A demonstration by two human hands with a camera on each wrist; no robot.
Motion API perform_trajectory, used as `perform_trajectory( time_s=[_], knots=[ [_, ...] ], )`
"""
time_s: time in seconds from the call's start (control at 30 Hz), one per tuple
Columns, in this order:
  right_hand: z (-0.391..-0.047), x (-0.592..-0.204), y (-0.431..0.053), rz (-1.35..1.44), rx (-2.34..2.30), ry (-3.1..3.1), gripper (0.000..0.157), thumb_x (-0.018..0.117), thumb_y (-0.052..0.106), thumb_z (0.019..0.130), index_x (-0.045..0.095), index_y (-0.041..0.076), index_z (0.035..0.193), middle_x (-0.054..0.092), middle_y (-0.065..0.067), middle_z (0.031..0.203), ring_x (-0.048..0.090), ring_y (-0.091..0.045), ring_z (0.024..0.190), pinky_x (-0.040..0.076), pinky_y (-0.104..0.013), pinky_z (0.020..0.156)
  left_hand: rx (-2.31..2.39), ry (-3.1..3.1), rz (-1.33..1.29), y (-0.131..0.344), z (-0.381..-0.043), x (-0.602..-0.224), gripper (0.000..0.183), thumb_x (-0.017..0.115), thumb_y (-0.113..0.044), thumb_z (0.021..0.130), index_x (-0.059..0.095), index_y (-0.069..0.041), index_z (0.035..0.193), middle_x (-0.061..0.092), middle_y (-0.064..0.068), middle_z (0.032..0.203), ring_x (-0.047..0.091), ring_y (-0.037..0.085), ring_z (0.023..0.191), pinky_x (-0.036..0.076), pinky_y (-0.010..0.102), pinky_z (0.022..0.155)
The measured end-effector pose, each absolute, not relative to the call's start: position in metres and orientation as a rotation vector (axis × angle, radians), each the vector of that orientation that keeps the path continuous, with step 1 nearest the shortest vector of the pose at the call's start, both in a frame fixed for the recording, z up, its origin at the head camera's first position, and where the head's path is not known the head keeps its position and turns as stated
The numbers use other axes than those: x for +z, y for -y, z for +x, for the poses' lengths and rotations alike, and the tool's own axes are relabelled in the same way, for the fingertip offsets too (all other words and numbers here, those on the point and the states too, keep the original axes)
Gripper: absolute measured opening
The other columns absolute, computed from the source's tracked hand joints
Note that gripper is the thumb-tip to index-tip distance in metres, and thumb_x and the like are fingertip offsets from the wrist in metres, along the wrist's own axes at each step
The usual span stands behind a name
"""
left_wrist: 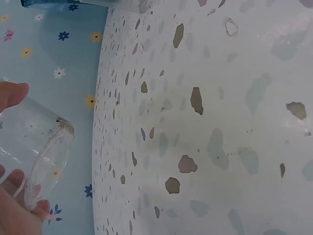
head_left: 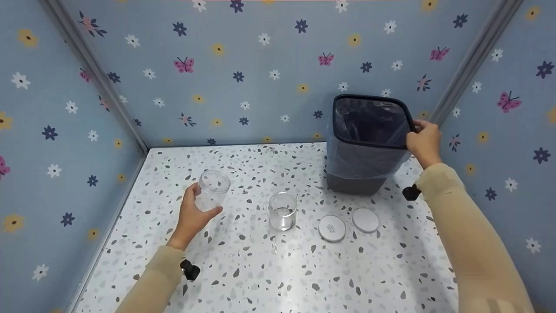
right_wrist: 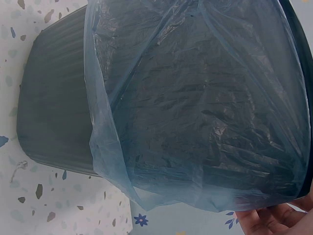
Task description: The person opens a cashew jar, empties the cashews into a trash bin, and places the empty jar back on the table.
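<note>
My left hand (head_left: 192, 219) grips a clear, see-through jar (head_left: 213, 195) just above the left side of the table. In the left wrist view, brown specks cling near one end of this jar (left_wrist: 36, 132), and fingers (left_wrist: 13, 93) show on both sides of it. With my right hand (head_left: 425, 142) I hold the right rim of a grey trash bin (head_left: 354, 184), which stands at the back right. A thin bluish bag (right_wrist: 210, 107) lines it and hangs over its outside. The bin's floor is hidden.
A second clear jar (head_left: 282, 211) stands mid-table. To its right lie two round white lids (head_left: 332, 228), side by side. Flower-patterned walls (head_left: 260, 74) enclose the speckled table (head_left: 243, 269) at the back and both sides.
</note>
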State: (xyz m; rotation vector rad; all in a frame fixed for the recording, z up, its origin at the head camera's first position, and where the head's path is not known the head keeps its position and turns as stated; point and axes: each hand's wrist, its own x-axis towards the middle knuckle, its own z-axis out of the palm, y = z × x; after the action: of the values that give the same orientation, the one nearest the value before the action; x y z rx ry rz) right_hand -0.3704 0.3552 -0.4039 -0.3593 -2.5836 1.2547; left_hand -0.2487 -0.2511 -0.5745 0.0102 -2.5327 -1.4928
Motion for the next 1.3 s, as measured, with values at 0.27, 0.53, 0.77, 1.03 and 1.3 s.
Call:
perform_trajectory(
  time_s=[0.27, 0.53, 0.77, 1.03, 1.3],
  knots=[
    [-0.371, -0.404, -0.356, -0.365, 1.247, 2.585, 0.059, 0.043, 0.004, 0.1, 0.052, -0.001, 0.159, 0.063, -0.028, 0.142, 0.06, -0.039, 0.126, 0.053, -0.046, 0.104, -1.539, 2.58, 0.069, 0.254, -0.248, -0.584, 0.095, 0.088, -0.012, 0.088, 0.028, 0.003, 0.16, 0.041, 0.028, 0.16, 0.036, 0.046, 0.156, 0.028, 0.065, 0.131],
    [-0.37, -0.404, -0.356, -0.373, 1.246, 2.572, 0.059, 0.044, 0.004, 0.099, 0.056, 0.001, 0.156, 0.064, -0.027, 0.139, 0.061, -0.037, 0.123, 0.051, -0.046, 0.104, -1.613, 2.567, 0.07, 0.257, -0.25, -0.595, 0.092, 0.092, -0.012, 0.085, 0.031, -0.001, 0.154, 0.045, 0.027, 0.156, 0.042, 0.045, 0.153, 0.031, 0.066, 0.13],
    [-0.372, -0.404, -0.355, -0.389, 1.252, 2.575, 0.059, 0.044, 0.004, 0.099, 0.055, 0.001, 0.157, 0.064, -0.027, 0.14, 0.06, -0.036, 0.123, 0.052, -0.045, 0.103, -1.571, 2.64, 0.15, 0.256, -0.248, -0.602, 0.1, 0.093, -0.02, 0.086, 0.027, -0.001, 0.159, 0.039, 0.028, 0.165, 0.038, 0.048, 0.157, 0.03, 0.066, 0.131],
    [-0.371, -0.404, -0.355, -0.384, 1.255, 2.566, 0.059, 0.048, 0.006, 0.099, 0.055, 0.003, 0.157, 0.064, -0.025, 0.139, 0.061, -0.03, 0.115, 0.05, -0.029, 0.085, -1.528, 2.672, 0.135, 0.255, -0.247, -0.604, 0.095, 0.093, -0.022, 0.087, 0.029, -0.001, 0.154, 0.036, 0.027, 0.168, 0.026, 0.048, 0.164, 0.023, 0.064, 0.135],
    [-0.37, -0.404, -0.356, -0.382, 1.258, 2.567, 0.06, 0.052, 0.008, 0.099, 0.054, 0.004, 0.158, 0.064, -0.025, 0.138, 0.062, -0.03, 0.113, 0.051, -0.028, 0.083, -1.571, 2.668, 0.109, 0.254, -0.248, -0.611, 0.098, 0.093, -0.02, 0.086, 0.027, 0.0, 0.156, 0.036, 0.028, 0.166, 0.028, 0.046, 0.163, 0.024, 0.062, 0.135]
  ],
)
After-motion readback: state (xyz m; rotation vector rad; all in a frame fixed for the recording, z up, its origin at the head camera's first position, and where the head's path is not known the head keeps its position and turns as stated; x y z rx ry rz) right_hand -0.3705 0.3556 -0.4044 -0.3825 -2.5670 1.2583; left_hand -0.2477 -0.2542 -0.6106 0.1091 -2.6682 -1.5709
